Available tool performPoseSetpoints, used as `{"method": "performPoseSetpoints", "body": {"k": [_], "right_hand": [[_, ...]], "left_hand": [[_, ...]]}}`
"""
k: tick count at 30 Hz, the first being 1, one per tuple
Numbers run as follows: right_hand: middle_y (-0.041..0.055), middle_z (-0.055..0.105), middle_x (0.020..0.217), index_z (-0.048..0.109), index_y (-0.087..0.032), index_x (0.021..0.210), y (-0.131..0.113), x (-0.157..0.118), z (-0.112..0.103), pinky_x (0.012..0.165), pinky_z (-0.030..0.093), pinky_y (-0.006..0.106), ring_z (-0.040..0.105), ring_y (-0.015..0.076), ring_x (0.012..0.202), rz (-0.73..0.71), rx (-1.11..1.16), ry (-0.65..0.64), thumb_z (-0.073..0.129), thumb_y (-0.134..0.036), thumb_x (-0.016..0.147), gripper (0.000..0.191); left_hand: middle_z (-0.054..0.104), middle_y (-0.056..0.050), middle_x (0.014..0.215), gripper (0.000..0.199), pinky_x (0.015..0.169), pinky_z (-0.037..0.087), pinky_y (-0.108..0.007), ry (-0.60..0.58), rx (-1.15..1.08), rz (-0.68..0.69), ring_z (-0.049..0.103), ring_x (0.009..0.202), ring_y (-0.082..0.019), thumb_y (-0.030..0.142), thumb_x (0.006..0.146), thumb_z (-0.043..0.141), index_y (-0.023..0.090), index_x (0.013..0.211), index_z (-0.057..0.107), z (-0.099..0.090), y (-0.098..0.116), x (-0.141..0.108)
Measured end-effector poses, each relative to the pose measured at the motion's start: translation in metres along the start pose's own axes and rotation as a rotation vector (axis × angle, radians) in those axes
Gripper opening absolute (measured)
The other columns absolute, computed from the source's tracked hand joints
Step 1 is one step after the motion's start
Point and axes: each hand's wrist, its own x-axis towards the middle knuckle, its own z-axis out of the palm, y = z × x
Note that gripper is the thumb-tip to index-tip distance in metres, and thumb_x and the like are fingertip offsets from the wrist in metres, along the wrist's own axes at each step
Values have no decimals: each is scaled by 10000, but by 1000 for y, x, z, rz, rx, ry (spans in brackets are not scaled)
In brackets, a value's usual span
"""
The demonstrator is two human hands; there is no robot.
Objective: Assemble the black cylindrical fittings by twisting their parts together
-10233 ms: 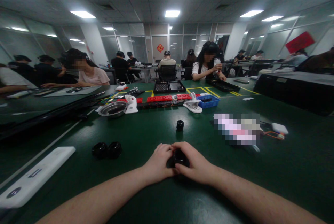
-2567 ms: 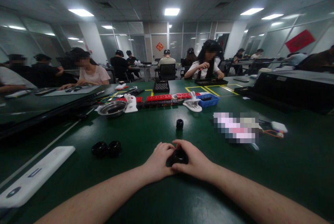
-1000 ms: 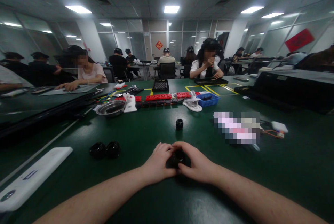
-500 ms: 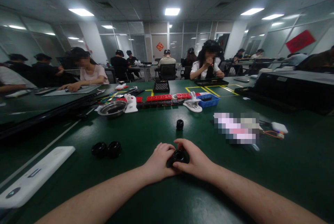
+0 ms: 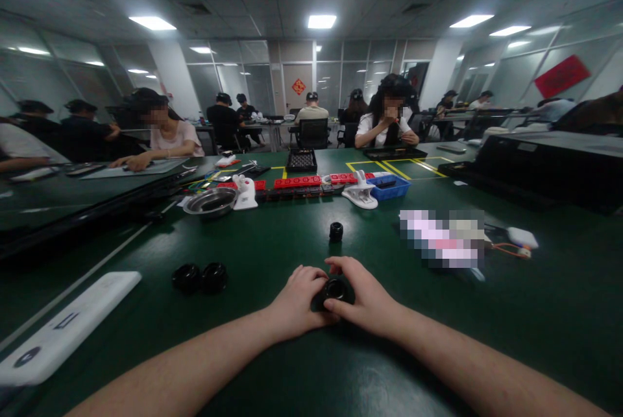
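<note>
Low over the green table, a glossy black round part [image 5: 335, 290] with a hole in its top sits between my hands. My left hand [image 5: 304, 297] curls round its left side, thumb low in front. From the right, my right hand [image 5: 365, 290] grips it between thumb and forefinger. Part of its lower body is hidden by the fingers. Straight beyond stands a smaller black ribbed part [image 5: 335, 231]. Off to the left lie two more black round parts, one [image 5: 186, 278] close against the other [image 5: 214, 277].
A long white panel [image 5: 73, 326] lies at the left. Further back are a metal bowl [image 5: 210, 202], a white clip [image 5: 361, 191], red strips [image 5: 298, 181] and a blue tray [image 5: 389, 187]. A black case [image 5: 545, 170] stands at right. People sit across the table.
</note>
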Motion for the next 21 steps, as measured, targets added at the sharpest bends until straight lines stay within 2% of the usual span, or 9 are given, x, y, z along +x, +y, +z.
{"method": "performPoseSetpoints", "body": {"k": [5,11,16,21], "right_hand": [[68,527,1012,429,-185,1128,0,1,1,834,415,373,510,215,941,25,11,-31,661,-221,628,553],[98,507,1123,402,-159,1162,-7,-1,-5,911,378,368,486,206,1030,-92,107,-139,530,-41,622,567],[100,498,1110,405,-172,1158,-6,-1,-4,885,385,395,482,228,1014,-47,65,-55,600,-164,662,534],[70,514,986,435,-171,1105,-3,0,0,809,417,366,500,219,919,1,12,-9,697,-255,597,577]], "left_hand": [[509,-44,1044,421,886,338,-385,11,-11,10,449,961,-229,393,649,651,211,1011,535,-1,2,-1],[507,-54,1056,508,930,296,-424,-1,-30,-14,444,983,-238,397,646,650,215,1094,495,-1,1,-1],[491,-55,1089,471,939,290,-421,-7,-19,7,426,1009,-241,450,663,626,213,1057,520,0,-1,-2],[505,-63,1044,466,909,320,-408,4,-9,5,442,962,-236,467,670,608,184,1032,527,1,-2,-1]]}}
